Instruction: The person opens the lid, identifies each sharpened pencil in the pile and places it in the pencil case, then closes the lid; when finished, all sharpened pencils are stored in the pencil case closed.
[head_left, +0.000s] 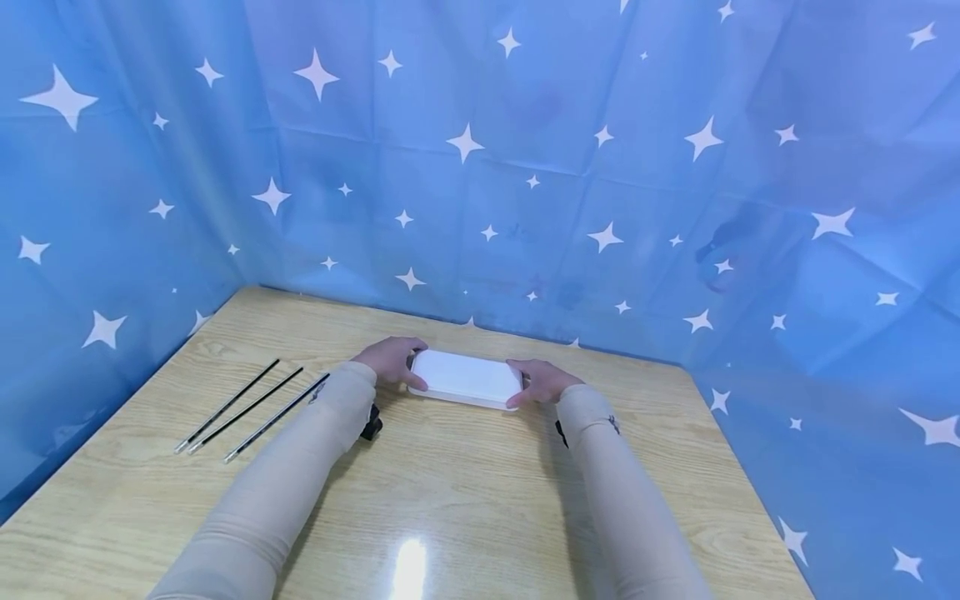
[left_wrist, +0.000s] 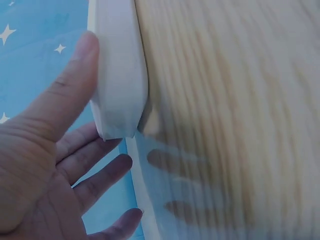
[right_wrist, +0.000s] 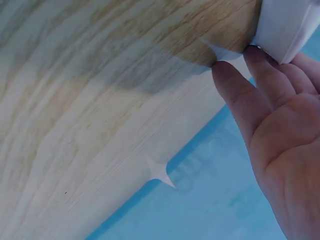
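A white, oblong box with rounded corners [head_left: 467, 375] lies on the wooden table, toward its far edge. My left hand [head_left: 388, 360] grips the box's left end, thumb at the near side and fingers around the end. In the left wrist view, the thumb of that hand [left_wrist: 45, 160] presses on the white box [left_wrist: 117, 70], while some fingers stand spread below its end. At the right end, my right hand [head_left: 546, 381] holds the box between thumb and fingers. The right wrist view shows its fingertips [right_wrist: 231, 80] by the box corner [right_wrist: 285, 25]; the thumb is hidden there.
Three thin black pencil-like sticks with pale ends [head_left: 246, 410] lie side by side on the table [head_left: 465, 492], left of my left arm. A blue curtain with white stars [head_left: 480, 200] hangs behind and beside the table. Light glares off the near tabletop.
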